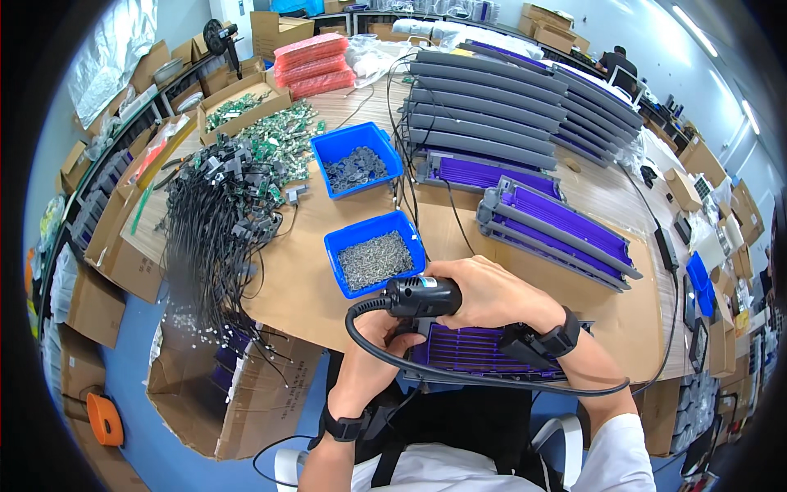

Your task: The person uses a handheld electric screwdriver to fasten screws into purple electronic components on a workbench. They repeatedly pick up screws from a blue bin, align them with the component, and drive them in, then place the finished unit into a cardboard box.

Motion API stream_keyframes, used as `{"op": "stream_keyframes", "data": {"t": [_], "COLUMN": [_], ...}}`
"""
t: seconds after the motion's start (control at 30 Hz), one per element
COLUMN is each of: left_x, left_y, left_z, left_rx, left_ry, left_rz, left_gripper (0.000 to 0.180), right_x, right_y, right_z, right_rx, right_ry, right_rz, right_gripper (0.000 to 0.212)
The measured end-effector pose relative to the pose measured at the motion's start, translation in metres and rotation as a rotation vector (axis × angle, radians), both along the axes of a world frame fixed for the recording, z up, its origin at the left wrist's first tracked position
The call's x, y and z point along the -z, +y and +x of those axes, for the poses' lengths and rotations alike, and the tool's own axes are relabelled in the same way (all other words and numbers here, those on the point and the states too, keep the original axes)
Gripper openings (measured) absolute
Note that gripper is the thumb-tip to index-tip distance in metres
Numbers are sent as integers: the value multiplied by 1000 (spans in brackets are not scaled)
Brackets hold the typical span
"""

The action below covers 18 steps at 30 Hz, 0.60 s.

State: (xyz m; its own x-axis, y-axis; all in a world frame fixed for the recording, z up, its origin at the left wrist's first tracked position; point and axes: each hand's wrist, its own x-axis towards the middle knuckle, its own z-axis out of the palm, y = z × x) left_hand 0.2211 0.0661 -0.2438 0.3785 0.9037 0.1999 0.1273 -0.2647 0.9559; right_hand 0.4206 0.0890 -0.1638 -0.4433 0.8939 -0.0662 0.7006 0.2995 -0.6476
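Note:
My right hand (488, 289) is wrapped round a black corded electric screwdriver (426, 297), held over the left end of a purple and grey slatted housing (467, 348). That housing lies at the table's near edge, in front of my body. My left hand (379, 332) grips its left end, thumb against it; the tool and its cable hide most of the fingers. Just beyond both hands stands a blue bin (334, 264) full of small metal screws (375, 261). Behind it, another blue bin (326, 176) holds small dark grey parts (357, 168).
Tangled black cables with connectors (221, 205) and green circuit boards (283, 139) heap at the left. Grey and purple housings (557, 230) lie at the right, with stacked grey panels (484, 102) behind. The screwdriver cable (492, 377) loops rightward. An open carton (270, 402) stands below left. A person (619, 70) sits far back.

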Motion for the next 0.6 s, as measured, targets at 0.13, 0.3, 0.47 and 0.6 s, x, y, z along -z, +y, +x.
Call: {"op": "stream_keyframes", "data": {"t": [0.13,0.3,0.47,0.6], "left_x": [2,-6,-4,-6], "left_y": [1,-1,1,1], "left_z": [0,0,-1,0], "left_rx": [23,30,15,7], "left_ry": [26,-19,-27,-21], "left_rz": [-32,29,95,108], "left_gripper": [41,37,34,34], "right_x": [0,-27,-70,-58], "right_y": [0,-10,-17,-9], "right_z": [2,3,-5,-26], "right_rx": [-8,111,272,220], "right_ry": [-8,140,721,1040], "right_rz": [30,235,213,375], "right_gripper": [43,45,44,41]}}
